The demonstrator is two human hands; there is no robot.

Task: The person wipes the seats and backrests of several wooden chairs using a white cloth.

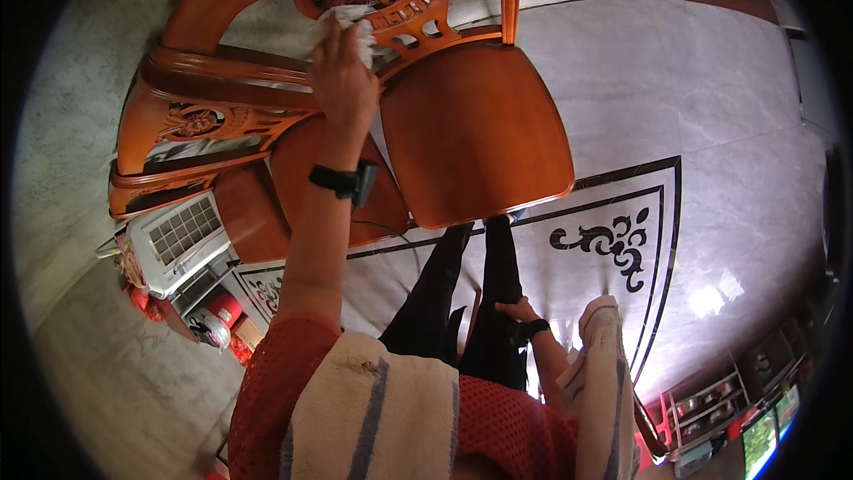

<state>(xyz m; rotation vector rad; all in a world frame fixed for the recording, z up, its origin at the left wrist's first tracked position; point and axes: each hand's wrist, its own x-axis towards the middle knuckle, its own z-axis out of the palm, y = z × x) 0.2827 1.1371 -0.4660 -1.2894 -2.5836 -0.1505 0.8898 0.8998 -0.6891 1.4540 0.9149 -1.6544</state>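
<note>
My left hand (344,80), raised in front of me, is closed around a crumpled white cloth (366,36). The cloth lies against the carved backrest (418,2) of a reddish-brown wooden chair, just below its flower carving. That chair's glossy seat (475,129) shows no object on it. My right hand (518,310) rests on my dark-trousered leg with its fingers laid along it, holding nothing. A dark band with a boxy device sits on my left wrist, and another dark band on my right. A striped towel (373,413) drapes over my shoulders and chest.
More matching chairs (191,129) stand close together on the left along a grey wall. Beyond them is a white appliance with a grille (182,236), beside red items. The pale, shiny floor (711,116) has a black patterned border. Shelves (711,404) stand at the lower right.
</note>
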